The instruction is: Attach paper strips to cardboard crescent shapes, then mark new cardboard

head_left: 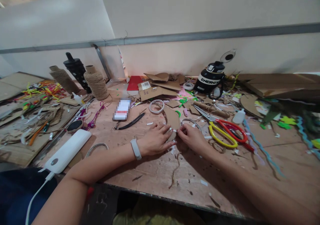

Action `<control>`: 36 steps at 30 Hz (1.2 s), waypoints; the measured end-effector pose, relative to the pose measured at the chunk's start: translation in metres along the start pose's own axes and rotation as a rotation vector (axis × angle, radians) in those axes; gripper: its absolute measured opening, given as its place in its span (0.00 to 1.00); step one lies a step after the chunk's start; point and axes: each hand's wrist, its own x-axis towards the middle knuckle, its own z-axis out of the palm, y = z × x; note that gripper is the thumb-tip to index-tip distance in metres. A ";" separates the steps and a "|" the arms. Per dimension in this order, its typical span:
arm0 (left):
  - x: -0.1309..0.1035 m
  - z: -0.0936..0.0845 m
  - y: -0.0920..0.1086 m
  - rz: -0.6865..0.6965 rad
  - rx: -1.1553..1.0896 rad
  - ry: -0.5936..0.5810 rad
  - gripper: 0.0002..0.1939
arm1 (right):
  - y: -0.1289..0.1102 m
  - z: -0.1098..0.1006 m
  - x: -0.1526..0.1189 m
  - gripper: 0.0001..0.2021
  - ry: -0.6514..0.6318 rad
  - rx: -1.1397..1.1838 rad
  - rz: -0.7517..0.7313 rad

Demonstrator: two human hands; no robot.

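A curved piece of brown cardboard (173, 118) lies flat on the table in front of me. My left hand (155, 140) rests on its near left part, palm down with the fingers stretched out. At the cardboard's right edge, my right hand (191, 137) is closed in a pinch. A small white strip (174, 130) shows at those fingertips, lying against the cardboard; its far end is hidden. Two whitish rings flank the cardboard: one ring (156, 106) behind my left hand, another (191, 122) partly behind my right.
Large scissors (221, 128) with red and yellow handles lie right of my hands. A phone (122, 109), a white power bank (67, 151) with a cable, and twine spools (95, 81) are on the left. Behind stand a black bottle (210, 79) and cardboard scraps (157, 89).
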 end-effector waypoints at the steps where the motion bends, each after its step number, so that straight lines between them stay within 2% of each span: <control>1: 0.000 0.000 0.000 0.001 0.000 0.002 0.28 | -0.001 -0.002 -0.001 0.08 0.012 -0.026 0.006; 5: 0.001 0.001 -0.001 -0.001 -0.012 0.016 0.27 | -0.003 -0.013 -0.001 0.08 0.018 -0.112 0.043; 8: 0.001 0.001 0.000 -0.008 -0.031 0.029 0.28 | -0.006 -0.020 -0.002 0.08 0.009 -0.136 0.001; 13: 0.000 0.002 0.000 -0.064 -0.059 0.018 0.33 | -0.013 -0.017 -0.019 0.15 0.110 -0.531 -0.258; 16: -0.001 0.004 -0.001 -0.081 -0.083 -0.011 0.36 | -0.013 -0.007 -0.030 0.22 0.081 -0.635 -0.445; 18: -0.001 0.005 -0.002 -0.085 -0.093 -0.025 0.38 | -0.009 0.000 -0.035 0.28 0.042 -0.643 -0.504; 22: 0.001 0.006 -0.003 -0.077 -0.095 -0.023 0.38 | 0.000 0.007 -0.034 0.32 -0.001 -0.616 -0.518; 30: 0.004 0.002 -0.005 -0.055 -0.041 0.004 0.34 | 0.001 0.003 -0.034 0.28 0.032 -0.692 -0.490; 36: 0.002 0.002 -0.005 -0.074 -0.097 -0.012 0.34 | 0.001 0.007 -0.040 0.30 0.050 -0.772 -0.482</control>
